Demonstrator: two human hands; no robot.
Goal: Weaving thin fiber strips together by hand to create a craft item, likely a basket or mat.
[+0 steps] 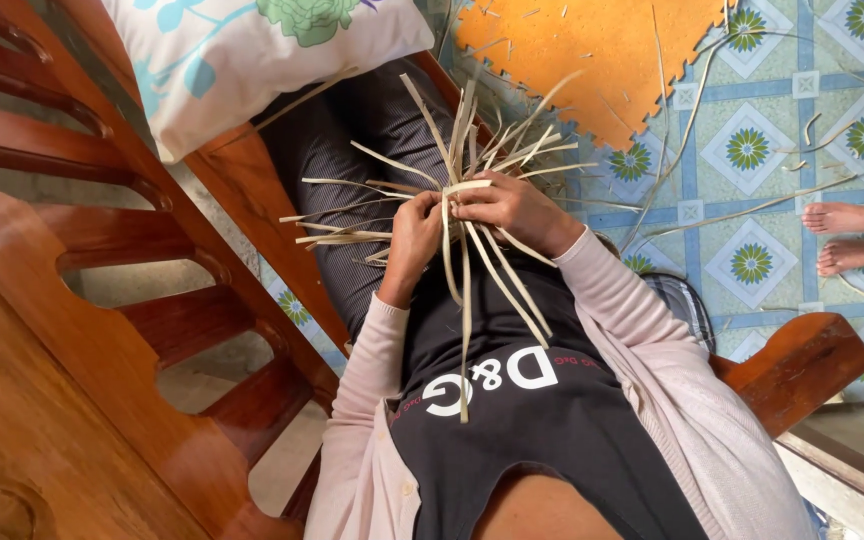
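A bundle of pale, flat straw strips [464, 150] lies over my lap, crossing at a woven knot and fanning outward. My left hand [412, 242] grips the knot from the left, fingers closed on the strips. From the right, my right hand [514, 210] pinches strips at the same knot, touching the left hand. Several long strips [466, 330] hang down over my dark shirt.
I sit in a glossy wooden chair, with its carved side [102, 300] at left and an armrest [802, 358] at right. A flowered cushion [242, 60] rests at the top left. An orange foam mat [592, 50] and loose strips lie on the patterned tile floor [752, 150]. Another person's bare feet [857, 238] are at right.
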